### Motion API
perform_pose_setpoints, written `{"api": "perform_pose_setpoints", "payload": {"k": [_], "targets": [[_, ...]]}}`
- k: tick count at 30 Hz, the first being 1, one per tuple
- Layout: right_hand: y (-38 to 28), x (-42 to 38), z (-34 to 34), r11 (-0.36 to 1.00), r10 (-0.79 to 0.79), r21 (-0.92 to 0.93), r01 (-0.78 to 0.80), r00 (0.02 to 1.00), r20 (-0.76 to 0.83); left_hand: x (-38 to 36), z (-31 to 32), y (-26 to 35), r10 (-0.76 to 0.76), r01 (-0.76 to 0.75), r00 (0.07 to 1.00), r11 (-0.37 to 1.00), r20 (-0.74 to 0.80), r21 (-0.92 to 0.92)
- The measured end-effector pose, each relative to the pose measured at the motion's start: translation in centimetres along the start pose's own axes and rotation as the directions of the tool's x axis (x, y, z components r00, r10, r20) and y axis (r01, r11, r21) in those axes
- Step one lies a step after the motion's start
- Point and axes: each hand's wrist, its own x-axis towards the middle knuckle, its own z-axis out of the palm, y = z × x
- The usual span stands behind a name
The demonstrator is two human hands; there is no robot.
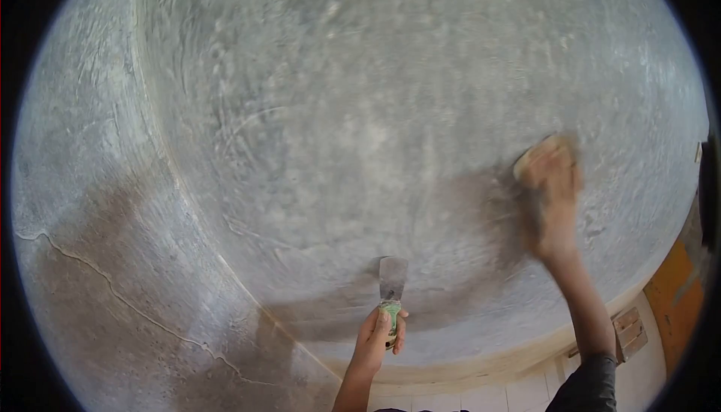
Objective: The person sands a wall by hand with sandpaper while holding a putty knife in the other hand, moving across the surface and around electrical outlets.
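Note:
My left hand [371, 343] is closed around the green handle of a putty knife [393, 278], at the lower middle of the head view. The knife's flat metal blade points up, close to the grey wall [353, 149]; whether it touches cannot be made out. On the right, my right hand [557, 205] is raised to the wall and smeared by motion. Its fingers press a tan flat pad [532, 162] against the surface. Blur hides the pad's exact kind and part of the fingers.
An inside corner [184, 187] separates the wall from a second wall at left, where a long crack [128, 299] runs. Pale floor tiles [488, 399] show below. At lower right are a brown-and-white box-like object [629, 329] and an orange surface [671, 289].

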Motion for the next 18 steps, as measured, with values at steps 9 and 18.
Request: {"api": "perform_pose_setpoints", "payload": {"k": [9, 18], "targets": [[-7.1, 3.5, 1.2, 0.928, 0.368, 0.184, -0.323, 0.871, -0.325, -0.8, -7.1, 0.3, -0.017, 0.016, 0.999, 1.000, 0.045, 0.024], [-17.4, -11.9, 7.1, 0.936, 0.271, 0.221, -0.275, 0.961, 0.049, -1.2, -9.8, -1.3, -0.097, 0.093, 0.994, 0.993, 0.044, 0.077]]}}
